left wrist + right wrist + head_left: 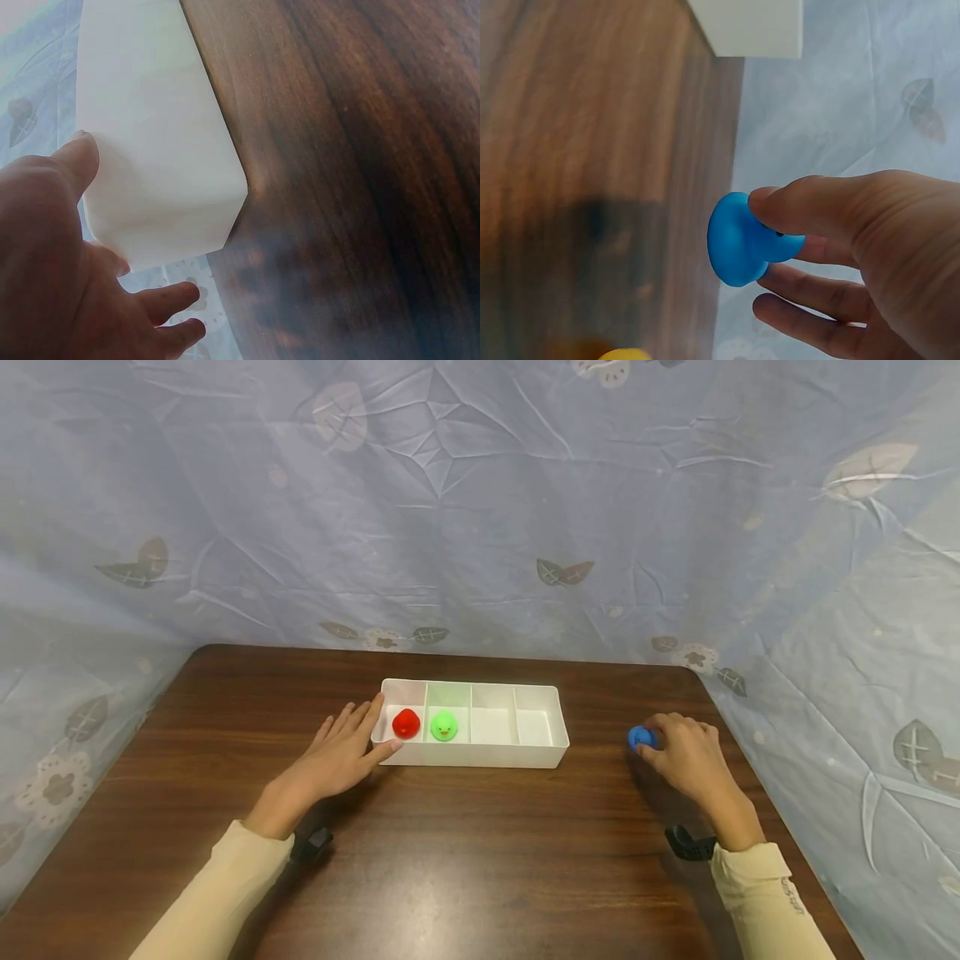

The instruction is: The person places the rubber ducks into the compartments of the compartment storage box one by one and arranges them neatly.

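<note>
A white tray (480,755) with a row of compartments lies on the table. A red rubber duck (406,723) sits in its leftmost compartment, and a green rubber duck (444,726) sits in the one beside it. My left hand (337,758) rests against the tray's left end, fingers spread and fairly straight, thumb at the front rim. To the right of the tray, my right hand (688,755) pinches a blue rubber duck (739,238) between thumb and fingers, apparently above the table. The blue duck's far side is hidden by the fingers.
A yellow object (625,354) shows only at the bottom edge of the right wrist view. The brown wooden table (480,852) ends at a patterned cloth (480,527) hanging behind and at both sides.
</note>
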A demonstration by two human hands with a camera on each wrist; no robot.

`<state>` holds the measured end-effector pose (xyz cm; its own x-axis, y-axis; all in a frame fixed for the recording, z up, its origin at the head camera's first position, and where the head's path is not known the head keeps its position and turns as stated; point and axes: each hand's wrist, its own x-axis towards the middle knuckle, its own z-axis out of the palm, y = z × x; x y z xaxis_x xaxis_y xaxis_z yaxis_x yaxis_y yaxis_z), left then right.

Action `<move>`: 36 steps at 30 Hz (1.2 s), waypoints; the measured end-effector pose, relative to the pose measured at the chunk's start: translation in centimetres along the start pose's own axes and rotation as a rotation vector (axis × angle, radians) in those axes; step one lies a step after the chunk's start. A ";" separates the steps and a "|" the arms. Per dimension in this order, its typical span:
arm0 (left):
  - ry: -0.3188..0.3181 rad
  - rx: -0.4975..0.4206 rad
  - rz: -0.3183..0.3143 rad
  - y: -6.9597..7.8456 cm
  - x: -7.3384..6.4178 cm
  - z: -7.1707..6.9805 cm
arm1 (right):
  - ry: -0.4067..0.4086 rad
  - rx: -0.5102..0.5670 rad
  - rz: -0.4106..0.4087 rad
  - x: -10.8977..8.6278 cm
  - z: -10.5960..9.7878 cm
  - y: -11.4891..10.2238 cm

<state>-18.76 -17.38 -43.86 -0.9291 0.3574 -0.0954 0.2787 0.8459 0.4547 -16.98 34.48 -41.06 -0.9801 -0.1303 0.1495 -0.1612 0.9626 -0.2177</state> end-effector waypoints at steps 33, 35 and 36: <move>0.002 -0.003 0.005 0.0 0.0 -0.2 | 0.001 0.023 -0.123 5.0 -2.4 -6.9; 0.002 -0.004 0.005 0.0 0.0 -0.2 | -0.009 0.026 -0.129 5.2 -2.4 -7.4; 0.002 -0.003 0.005 0.0 0.0 -0.2 | -0.012 0.026 -0.131 5.3 -2.4 -7.6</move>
<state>-18.77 -17.49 -43.70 -0.9281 0.3609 -0.0917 0.2825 0.8429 0.4579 -20.67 27.06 -36.31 -0.9519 -0.2573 0.1665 -0.2904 0.9308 -0.2220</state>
